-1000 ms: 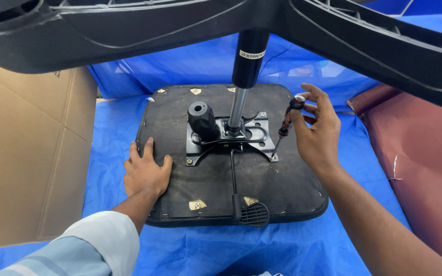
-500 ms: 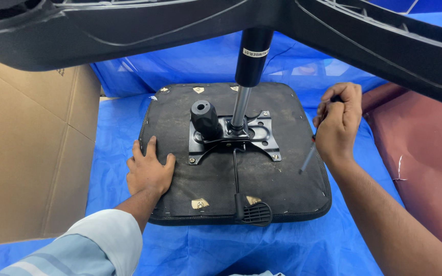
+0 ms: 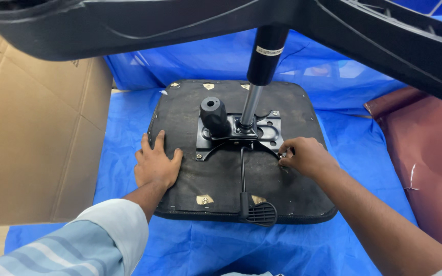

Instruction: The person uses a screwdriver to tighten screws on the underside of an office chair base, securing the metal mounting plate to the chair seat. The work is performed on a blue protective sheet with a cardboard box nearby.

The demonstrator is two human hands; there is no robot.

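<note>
Blue tarp (image 3: pixel 129 128) covers the work surface, with an upturned seat pan (image 3: pixel 231 174) lying on it.

Cardboard box (image 3: pixel 31 143) stands at left, touching the tarp; maroon panel (image 3: pixel 431 158) lies at right. Black chair base (image 3: pixel 180 25) spans the top, its gas cylinder (image 3: pixel 262 66), with a small white label strip on it, dropping into the metal plate (image 3: pixel 241 135) bolted to the seat centre. Lever (image 3: pixel 244 179) runs from the plate to the near edge. Left hand (image 3: pixel 155 163) lies flat and open on the seat, holding nothing. Right hand (image 3: pixel 305 156) is curled, fingertips pinched at the plate's right corner; what it grips cannot be told.
</note>
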